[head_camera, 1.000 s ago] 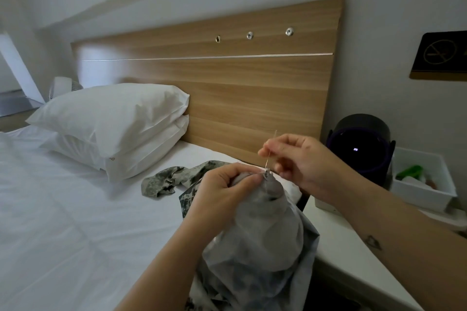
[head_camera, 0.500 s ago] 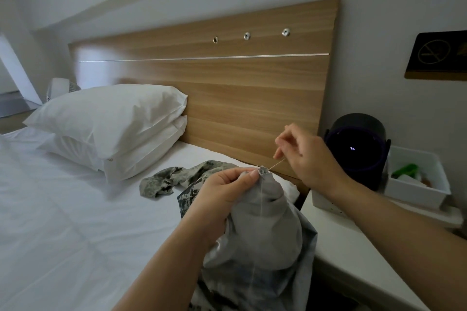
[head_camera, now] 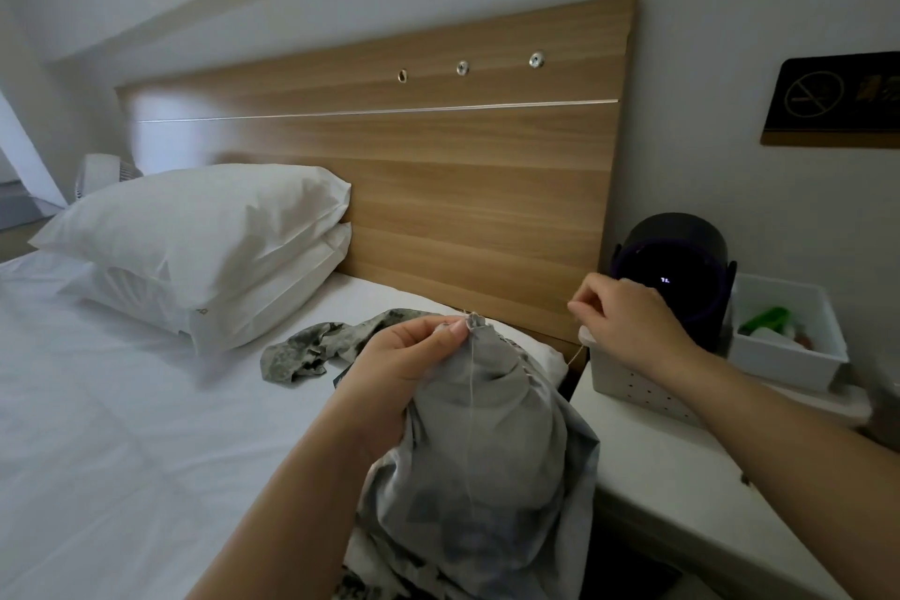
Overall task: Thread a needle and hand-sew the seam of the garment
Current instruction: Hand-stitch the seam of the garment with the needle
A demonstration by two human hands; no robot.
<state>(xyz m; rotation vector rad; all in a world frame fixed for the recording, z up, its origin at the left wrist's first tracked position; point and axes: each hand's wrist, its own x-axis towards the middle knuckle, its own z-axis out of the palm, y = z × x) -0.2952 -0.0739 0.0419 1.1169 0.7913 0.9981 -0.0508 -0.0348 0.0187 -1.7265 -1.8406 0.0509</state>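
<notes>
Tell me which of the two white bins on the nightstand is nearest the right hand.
The perforated white bin, its wall dotted with small holes; the right hand overlaps its top edge in view. The plain-walled bin sits farther right, holding something green.

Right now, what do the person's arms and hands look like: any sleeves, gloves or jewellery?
The left hand and right hand are bare: no gloves, rings or watch visible. Both forearms are bare too, with no sleeve in view. A small dark mark sits at the right forearm's lower edge, too small to identify.
</notes>
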